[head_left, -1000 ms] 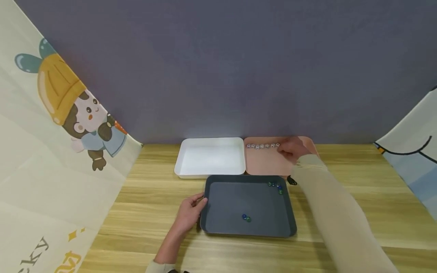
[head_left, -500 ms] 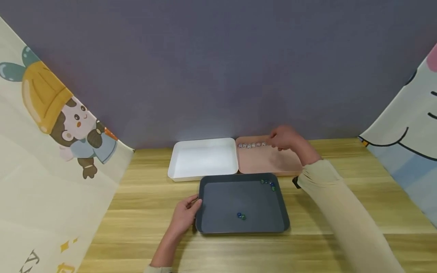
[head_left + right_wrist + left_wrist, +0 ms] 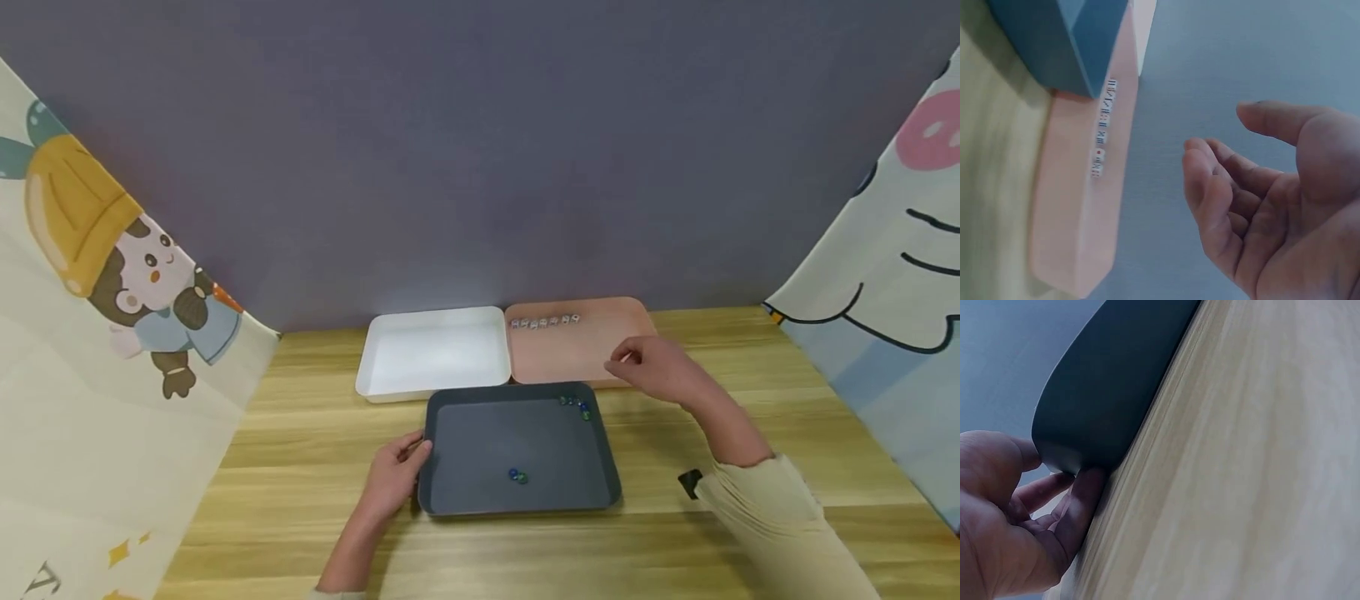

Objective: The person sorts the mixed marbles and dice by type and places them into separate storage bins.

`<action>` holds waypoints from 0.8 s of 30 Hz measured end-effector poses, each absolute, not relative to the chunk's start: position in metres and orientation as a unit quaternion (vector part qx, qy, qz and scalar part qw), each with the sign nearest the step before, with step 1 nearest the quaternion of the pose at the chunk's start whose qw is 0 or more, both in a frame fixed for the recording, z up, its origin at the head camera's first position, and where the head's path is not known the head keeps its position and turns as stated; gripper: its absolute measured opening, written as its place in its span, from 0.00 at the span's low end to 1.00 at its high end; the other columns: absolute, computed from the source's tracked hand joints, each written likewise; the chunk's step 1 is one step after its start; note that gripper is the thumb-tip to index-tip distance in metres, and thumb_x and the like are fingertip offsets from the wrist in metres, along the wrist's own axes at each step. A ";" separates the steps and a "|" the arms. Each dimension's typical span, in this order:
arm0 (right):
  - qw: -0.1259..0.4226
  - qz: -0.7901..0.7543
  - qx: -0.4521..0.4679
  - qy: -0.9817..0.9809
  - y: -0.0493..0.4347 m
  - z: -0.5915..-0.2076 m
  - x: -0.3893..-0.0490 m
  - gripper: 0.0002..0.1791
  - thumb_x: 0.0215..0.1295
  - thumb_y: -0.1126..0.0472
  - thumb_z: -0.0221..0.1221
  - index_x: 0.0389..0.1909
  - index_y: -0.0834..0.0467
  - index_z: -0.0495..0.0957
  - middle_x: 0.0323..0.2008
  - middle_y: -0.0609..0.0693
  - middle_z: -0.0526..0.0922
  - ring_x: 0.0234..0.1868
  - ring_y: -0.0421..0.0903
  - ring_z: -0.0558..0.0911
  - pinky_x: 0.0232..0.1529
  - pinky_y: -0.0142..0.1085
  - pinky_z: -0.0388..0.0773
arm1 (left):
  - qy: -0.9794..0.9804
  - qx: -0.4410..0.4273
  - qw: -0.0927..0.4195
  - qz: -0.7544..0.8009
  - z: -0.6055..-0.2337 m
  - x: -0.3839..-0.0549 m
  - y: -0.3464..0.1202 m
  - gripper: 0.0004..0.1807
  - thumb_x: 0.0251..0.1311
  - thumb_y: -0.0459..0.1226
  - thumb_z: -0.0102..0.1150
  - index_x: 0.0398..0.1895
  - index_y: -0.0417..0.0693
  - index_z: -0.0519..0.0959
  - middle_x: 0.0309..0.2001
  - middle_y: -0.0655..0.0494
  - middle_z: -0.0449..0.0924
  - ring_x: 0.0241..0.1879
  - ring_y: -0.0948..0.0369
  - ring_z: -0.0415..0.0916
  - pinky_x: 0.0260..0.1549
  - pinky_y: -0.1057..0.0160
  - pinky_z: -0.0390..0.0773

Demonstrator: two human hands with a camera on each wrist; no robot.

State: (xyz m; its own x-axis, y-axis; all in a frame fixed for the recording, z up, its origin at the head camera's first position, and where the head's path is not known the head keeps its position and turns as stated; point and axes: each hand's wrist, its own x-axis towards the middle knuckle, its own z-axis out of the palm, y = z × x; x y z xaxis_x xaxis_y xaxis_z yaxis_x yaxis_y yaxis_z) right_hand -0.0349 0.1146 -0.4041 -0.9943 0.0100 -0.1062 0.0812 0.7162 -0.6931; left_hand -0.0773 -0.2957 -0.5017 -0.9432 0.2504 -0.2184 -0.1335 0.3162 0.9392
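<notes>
My left hand (image 3: pixel 392 473) grips the left rim of a dark grey tray (image 3: pixel 480 442), thumb at the rim and fingers against the outer wall in the left wrist view. Inside that tray are glass marbles: a blue and green pair (image 3: pixel 517 476) near the front and several more (image 3: pixel 584 408) in the far right corner. Behind it lies a pink tray (image 3: pixel 555 358) with a row of white dice (image 3: pixel 544 322) along its far side. My right hand (image 3: pixel 660 371) hovers at the pink tray's front right corner, fingers loosely bent and thumb apart, holding nothing.
A white tray (image 3: pixel 438 354) stands left of the pink one, behind the grey tray. All three sit on a wood-grain table (image 3: pixel 315 417). A grey panel (image 3: pixel 450 167) rises behind them, and printed cloth (image 3: pixel 67 417) hangs on both sides.
My right hand has drawn back from the right end of the dice row toward the front right, uncovering the row. My left hand keeps its grip on the grey tray. The head view has shifted slightly.
</notes>
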 end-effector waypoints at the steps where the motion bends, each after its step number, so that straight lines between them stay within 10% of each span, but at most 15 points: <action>1: 0.048 -0.381 0.030 0.923 0.114 -0.408 -0.031 0.19 0.71 0.51 0.56 0.48 0.63 0.79 0.32 0.52 0.80 0.28 0.48 0.78 0.28 0.41 0.74 | 0.795 0.038 0.164 0.583 -0.503 -0.078 -0.296 0.27 0.70 0.42 0.55 0.65 0.33 0.69 0.52 0.35 0.78 0.42 0.50 0.81 0.35 0.57 0.81; 24: 0.034 -0.454 0.080 0.887 0.062 -0.494 0.019 0.30 0.67 0.60 0.60 0.66 0.68 0.65 0.50 0.63 0.78 0.47 0.57 0.80 0.40 0.45 0.79 | 0.762 0.032 0.209 0.613 -0.490 -0.075 -0.297 0.27 0.71 0.38 0.53 0.66 0.28 0.65 0.52 0.31 0.76 0.40 0.47 0.81 0.31 0.52 0.82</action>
